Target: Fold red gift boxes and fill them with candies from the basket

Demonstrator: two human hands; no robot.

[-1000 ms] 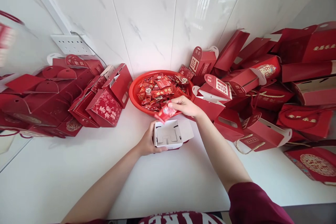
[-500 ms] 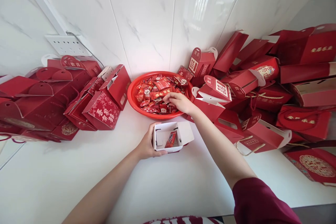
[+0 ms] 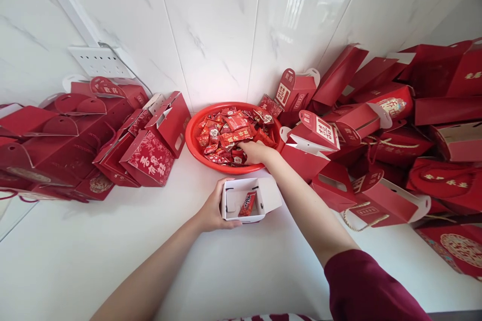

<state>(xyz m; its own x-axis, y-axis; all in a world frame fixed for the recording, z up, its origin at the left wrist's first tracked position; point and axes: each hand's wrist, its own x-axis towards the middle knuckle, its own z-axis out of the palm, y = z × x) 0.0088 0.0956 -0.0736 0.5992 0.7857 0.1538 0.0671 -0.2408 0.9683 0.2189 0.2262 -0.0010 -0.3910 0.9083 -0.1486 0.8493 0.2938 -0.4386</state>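
My left hand (image 3: 214,212) grips a small white-lined gift box (image 3: 234,198) by its left side, thumb along the front edge. The box stands open at the top, its flap (image 3: 271,194) folded out to the right. Inside lies one red candy packet (image 3: 247,204). Beyond it, a red plastic basket (image 3: 193,149) holds many red-wrapped candies (image 3: 236,121). My right hand (image 3: 257,154) reaches into the basket's right front part, with its fingertips sunk among the wrappers. Whether those fingers hold a candy is hidden.
Red gift boxes (image 3: 147,160) stand clustered on the left of the white table (image 3: 150,246). A larger pile of red boxes (image 3: 391,135) fills the right side. Behind is a tiled wall (image 3: 218,30) with a socket panel (image 3: 98,61) and a cable.
My right hand has moved down and slightly right, deeper into the candies. My left hand still holds the box with the packet in it. The view has shifted slightly.
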